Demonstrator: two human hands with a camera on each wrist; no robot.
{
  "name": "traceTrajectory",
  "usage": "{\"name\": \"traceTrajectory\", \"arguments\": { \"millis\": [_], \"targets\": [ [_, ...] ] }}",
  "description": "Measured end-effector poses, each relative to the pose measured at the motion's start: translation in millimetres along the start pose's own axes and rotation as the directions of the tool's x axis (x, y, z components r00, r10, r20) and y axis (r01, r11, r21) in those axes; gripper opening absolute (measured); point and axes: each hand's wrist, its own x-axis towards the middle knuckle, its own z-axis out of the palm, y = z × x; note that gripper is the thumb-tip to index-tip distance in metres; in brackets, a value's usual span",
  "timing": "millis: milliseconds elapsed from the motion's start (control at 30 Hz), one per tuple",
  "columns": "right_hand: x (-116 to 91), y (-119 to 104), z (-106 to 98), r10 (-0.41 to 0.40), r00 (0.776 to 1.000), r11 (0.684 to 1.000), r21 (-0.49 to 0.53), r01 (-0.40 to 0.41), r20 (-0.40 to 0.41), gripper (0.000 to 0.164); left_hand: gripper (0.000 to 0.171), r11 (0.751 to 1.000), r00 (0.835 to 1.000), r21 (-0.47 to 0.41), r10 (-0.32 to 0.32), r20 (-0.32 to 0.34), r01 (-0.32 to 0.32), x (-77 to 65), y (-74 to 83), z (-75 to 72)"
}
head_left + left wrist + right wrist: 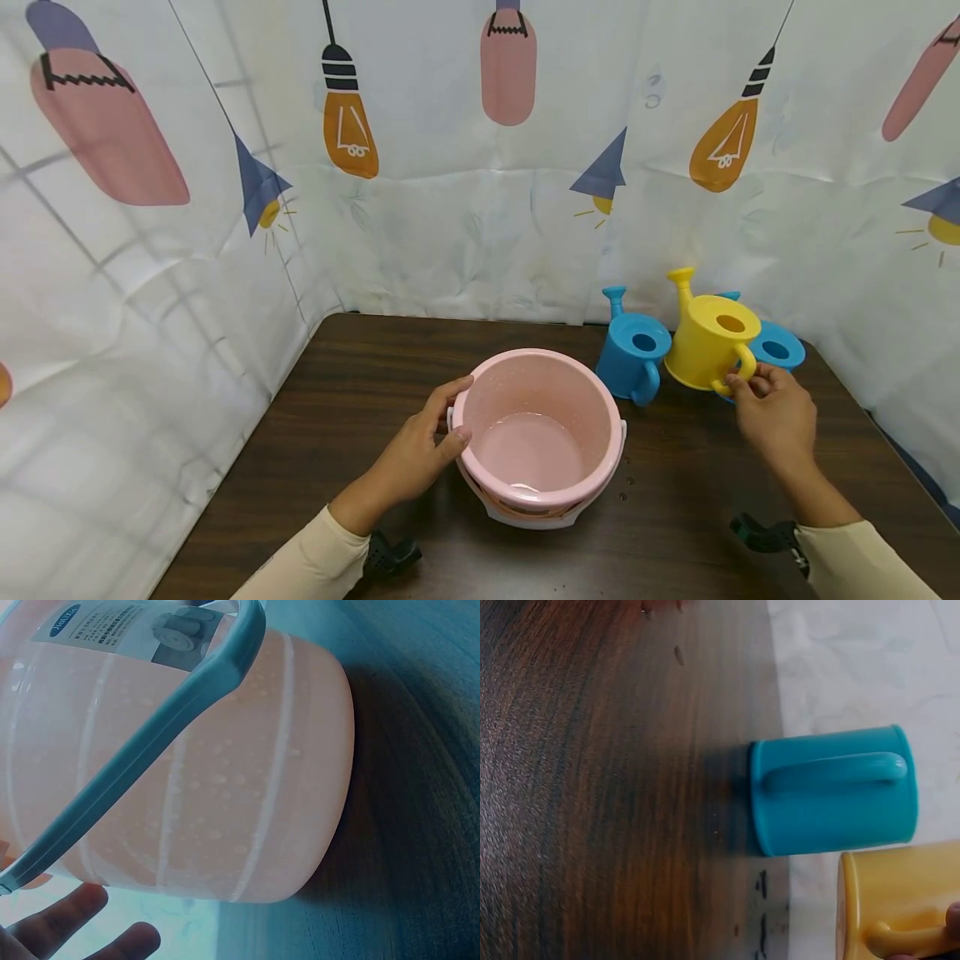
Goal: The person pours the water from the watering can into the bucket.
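A pink bucket (534, 498) with a white bail handle (142, 769) stands on the table. My left hand (408, 457) rests against its left rim, thumb and forefinger at the edge. In the left wrist view, two fingers (67, 913) stretch out beside the bucket's wall. My right hand (780, 417) pinches the handle of a yellow watering can (692, 358). The can is upright, its base held above the tabletop in the right wrist view. To its left stands a blue watering can (621, 367). Behind it, a second blue watering can (783, 337) is partly hidden.
The dark wooden table (375, 358) meets a white printed curtain (465, 242) along its back edge. More of the cloth hangs at the left and right. Small water drops (628, 481) lie right of the bucket. A shallow layer of water shows at the bucket's bottom.
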Motion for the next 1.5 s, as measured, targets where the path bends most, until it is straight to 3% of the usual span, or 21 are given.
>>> {"name": "traceTrajectory", "arguments": {
  "millis": [967,1267,1500],
  "targets": [
    [3.6,14.9,33.8,0.01,0.998,1.0,-0.007,-0.009,0.061,0.047,0.061,0.999,1.0,-0.015,0.028,0.003,-0.028,-0.5,-2.8,-0.1],
    [2.2,21.2,38.4,-0.008,0.998,1.0,-0.011,0.009,0.069,0.047,0.06,1.0,1.0,-0.004,-0.015,0.004,0.015,-0.3,-1.1,0.9],
    [-0.1,26.0,37.0,-0.031,0.994,0.999,-0.028,0.034,0.104,0.049,0.06,1.0,1.0,-0.003,-0.01,0.002,0.01,-0.5,-2.3,1.3]
  ]
}}
